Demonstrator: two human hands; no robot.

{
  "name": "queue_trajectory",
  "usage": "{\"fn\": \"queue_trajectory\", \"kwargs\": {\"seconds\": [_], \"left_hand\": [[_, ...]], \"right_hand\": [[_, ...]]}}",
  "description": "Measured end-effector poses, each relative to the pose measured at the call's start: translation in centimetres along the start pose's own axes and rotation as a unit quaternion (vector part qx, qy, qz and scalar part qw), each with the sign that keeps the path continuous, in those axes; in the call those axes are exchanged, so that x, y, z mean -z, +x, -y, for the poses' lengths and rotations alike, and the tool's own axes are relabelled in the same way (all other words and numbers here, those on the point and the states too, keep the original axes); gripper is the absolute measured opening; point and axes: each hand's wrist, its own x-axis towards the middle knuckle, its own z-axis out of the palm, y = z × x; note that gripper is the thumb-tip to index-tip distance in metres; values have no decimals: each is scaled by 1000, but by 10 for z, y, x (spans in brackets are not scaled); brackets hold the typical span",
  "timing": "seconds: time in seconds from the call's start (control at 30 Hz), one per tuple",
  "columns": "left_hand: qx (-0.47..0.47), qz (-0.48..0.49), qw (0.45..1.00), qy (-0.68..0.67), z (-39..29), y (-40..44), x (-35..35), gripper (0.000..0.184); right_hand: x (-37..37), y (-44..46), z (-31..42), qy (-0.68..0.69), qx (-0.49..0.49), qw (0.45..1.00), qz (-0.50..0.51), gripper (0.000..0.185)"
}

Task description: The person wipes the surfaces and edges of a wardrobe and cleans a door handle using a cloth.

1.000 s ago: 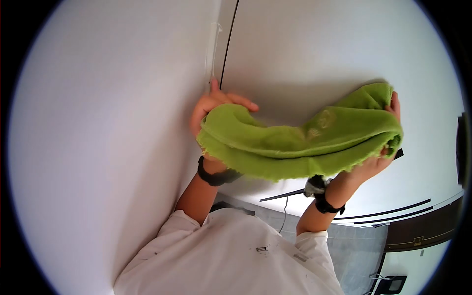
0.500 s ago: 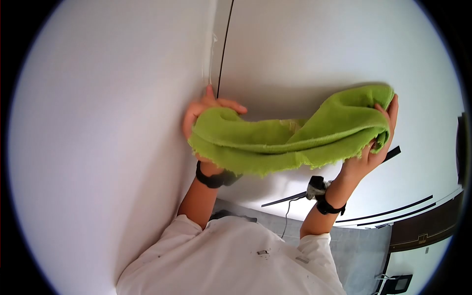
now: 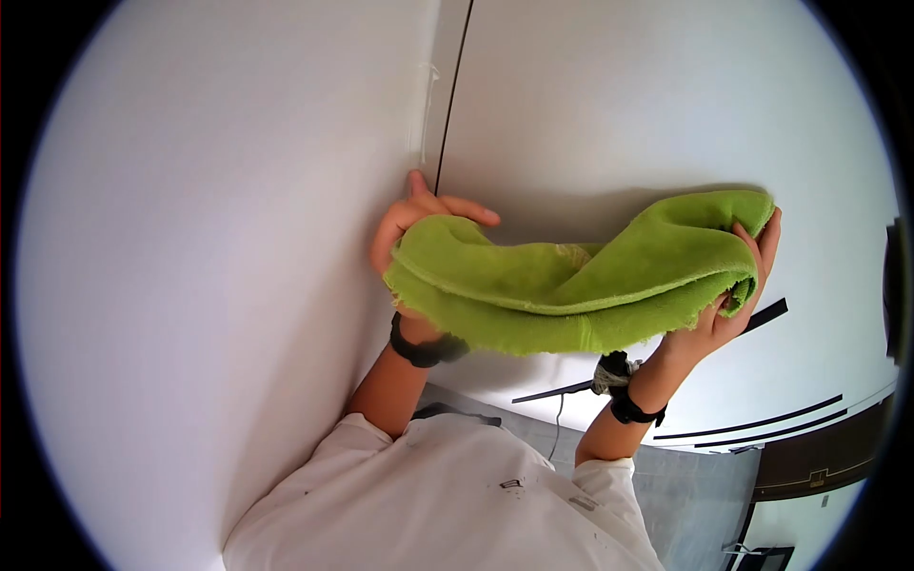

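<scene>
A folded green cloth (image 3: 571, 285) with a frayed lower edge hangs between my two hands. My left hand (image 3: 414, 224) holds its left end, with one finger reaching up to the corner seam (image 3: 426, 124) between two white surfaces and another finger stretched to the right. At the cloth's right end, my right hand (image 3: 738, 285) grips the bunched fabric, its fingers partly hidden in the folds. Black bands circle both wrists.
A white wall (image 3: 190, 238) stands close on the left, and a white panel (image 3: 619, 95) with a thin dark gap lies ahead. Black strips (image 3: 752, 423), a cable (image 3: 559, 428), grey floor (image 3: 671, 485) and a dark brown door-like surface (image 3: 819, 457) show at lower right.
Against the background, both hands and the cloth first shifted slightly left, then back right and lower in view. My right hand's fingers have moved over the cloth's end.
</scene>
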Motion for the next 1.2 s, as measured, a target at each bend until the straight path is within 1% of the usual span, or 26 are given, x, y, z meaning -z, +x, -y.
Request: {"fn": "queue_trajectory", "kwargs": {"seconds": [0.07, 0.17, 0.3, 0.4, 0.47, 0.53, 0.57, 0.67, 0.8, 0.87, 0.97, 1.2], "left_hand": [[4, 0, 998, -59, -2, 1, -2, 28], [25, -14, 997, -69, -2, 0, -4, 28], [-1, 7, 998, -61, -1, 1, -3, 27], [26, -8, 998, -60, 0, -1, -6, 25], [11, 9, 1000, 5, 2, -3, -3, 21], [9, 7, 1000, 0, 5, -5, -2, 21], [5, 2, 1000, -2, 6, -5, -2, 20], [-3, 7, 1000, 9, 4, -6, -5, 20], [3, 12, 1000, 11, 6, -11, -5, 20], [-4, -12, 1000, -6, 9, -12, -6, 21], [-12, -15, 1000, -4, 9, -9, -8, 22], [-6, -7, 1000, -7, 7, -5, -9, 24]], "right_hand": [[0, 0, -1, -4, 12, 1000, 0, 50], [0, -1, -4, 0, 8, 1000, -9, 52], [-2, -2, -3, 6, -6, 1000, -14, 52], [-2, -2, -6, 5, -2, 1000, -13, 51], [0, -7, -8, -1, -5, 1000, -14, 50], [2, -10, -13, -3, 3, 1000, -12, 47], [1, -13, -10, 1, -11, 1000, -13, 43], [2, -17, -13, 2, -9, 1000, -10, 40], [4, -15, -12, -18, -1, 1000, -5, 39], [4, -15, -13, -20, 7, 1000, 3, 38], [4, -14, -12, -13, 7, 1000, 1, 37], [2, -15, -12, -9, 4, 1000, -6, 39]]}}
